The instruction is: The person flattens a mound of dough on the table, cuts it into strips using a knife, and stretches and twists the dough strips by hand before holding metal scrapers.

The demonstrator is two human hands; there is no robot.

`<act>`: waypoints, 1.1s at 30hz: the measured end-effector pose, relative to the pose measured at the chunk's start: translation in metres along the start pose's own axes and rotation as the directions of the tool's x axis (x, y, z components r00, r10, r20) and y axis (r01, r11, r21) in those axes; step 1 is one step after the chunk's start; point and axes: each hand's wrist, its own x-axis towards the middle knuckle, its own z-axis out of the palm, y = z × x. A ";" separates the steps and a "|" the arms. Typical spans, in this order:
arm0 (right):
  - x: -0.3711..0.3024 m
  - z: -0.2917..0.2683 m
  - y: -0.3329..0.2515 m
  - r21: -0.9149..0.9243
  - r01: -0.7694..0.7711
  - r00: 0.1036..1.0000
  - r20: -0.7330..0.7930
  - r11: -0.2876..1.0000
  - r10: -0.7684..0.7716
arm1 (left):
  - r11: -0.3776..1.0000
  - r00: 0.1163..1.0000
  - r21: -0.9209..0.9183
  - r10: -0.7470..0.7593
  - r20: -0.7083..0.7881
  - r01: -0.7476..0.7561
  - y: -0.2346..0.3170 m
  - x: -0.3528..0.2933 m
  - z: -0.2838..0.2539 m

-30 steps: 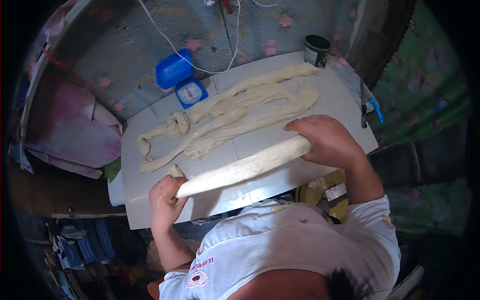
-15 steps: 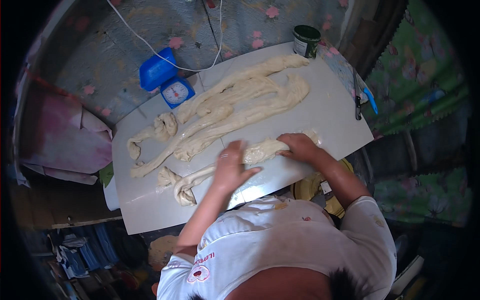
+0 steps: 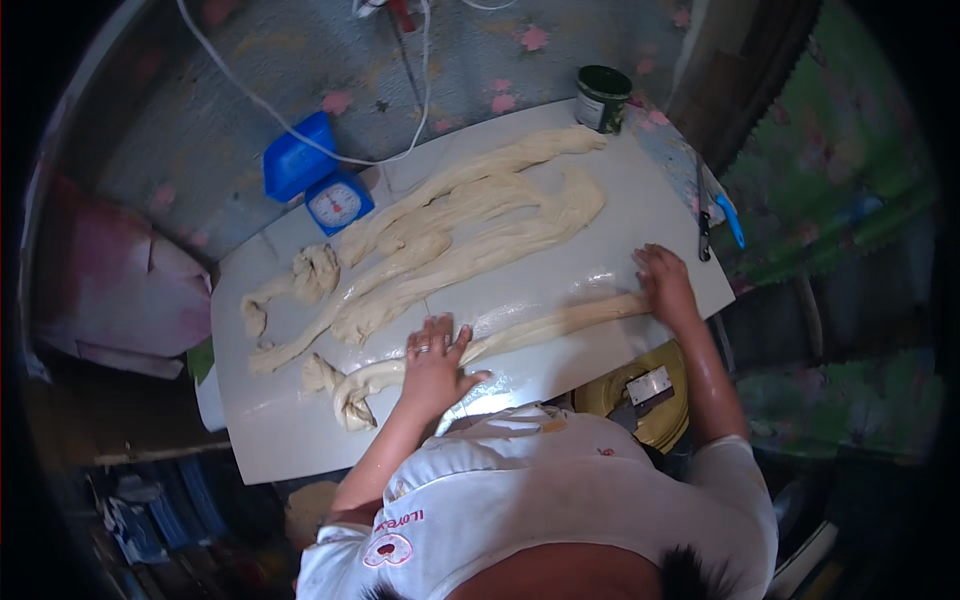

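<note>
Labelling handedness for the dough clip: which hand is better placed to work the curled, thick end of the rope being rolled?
Probably the left. The left hand lies flat on the dough rope next to its curled end. The right hand presses the rope's far end by the table edge.

Dough ropes point(image 3: 470, 225) crowd the tabletop's point(image 3: 300, 440) centre; a bare strip runs along its near left edge.

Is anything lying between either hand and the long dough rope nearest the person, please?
Nothing visible does. The left hand lies flat on the dough rope near its middle, and the right hand presses its far end. The other dough strips lie farther back on the white table.
</note>
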 end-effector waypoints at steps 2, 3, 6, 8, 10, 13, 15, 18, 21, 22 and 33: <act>-0.002 0.022 -0.053 0.063 0.137 0.987 0.081 0.989 -0.142 | 0.973 0.991 -0.187 0.129 -0.036 -0.133 0.018 0.011 0.002; -0.002 0.032 -0.083 0.096 0.152 0.979 0.126 0.984 -0.163 | 0.926 0.964 -0.274 0.229 -0.136 -0.259 0.031 0.020 0.005; 0.018 0.053 -0.129 0.124 0.476 0.701 0.545 0.871 -0.461 | 0.964 0.949 -0.107 0.213 -0.234 -0.243 0.039 0.071 0.016; 0.045 0.063 -0.119 -0.237 0.251 0.919 0.364 0.938 -0.154 | 0.979 0.965 -0.146 0.108 -0.239 -0.145 0.024 0.099 0.022; 0.048 0.072 -0.104 -0.185 0.240 0.931 0.323 0.953 -0.172 | 0.972 0.890 -0.076 0.173 -0.422 -0.224 0.013 0.101 0.029; 0.014 0.070 -0.084 -0.237 0.294 0.926 0.312 0.926 -0.214 | 0.970 0.921 -0.088 0.184 -0.343 -0.227 0.007 0.051 0.039; -0.024 0.049 -0.076 -0.112 0.363 0.859 0.425 0.925 -0.286 | 0.914 0.925 -0.247 0.246 -0.290 -0.321 -0.002 0.005 0.040; -0.038 0.014 -0.048 -0.234 0.266 0.887 0.440 0.935 -0.142 | 0.834 0.946 -0.475 0.156 -0.284 -0.280 -0.034 -0.050 0.036; -0.021 0.004 -0.022 -0.388 0.050 0.971 0.233 0.920 0.046 | 0.924 0.860 -0.264 -0.362 -0.361 0.278 -0.072 -0.092 0.033; -0.014 0.009 -0.019 -0.389 0.039 0.954 0.288 0.921 0.081 | 0.882 0.772 -0.106 -0.456 -0.442 0.460 -0.084 -0.097 0.034; 0.000 0.082 -0.145 0.225 -0.078 0.984 0.171 0.971 0.040 | 0.163 0.600 -0.986 -0.792 -0.114 0.028 -0.177 -0.175 0.002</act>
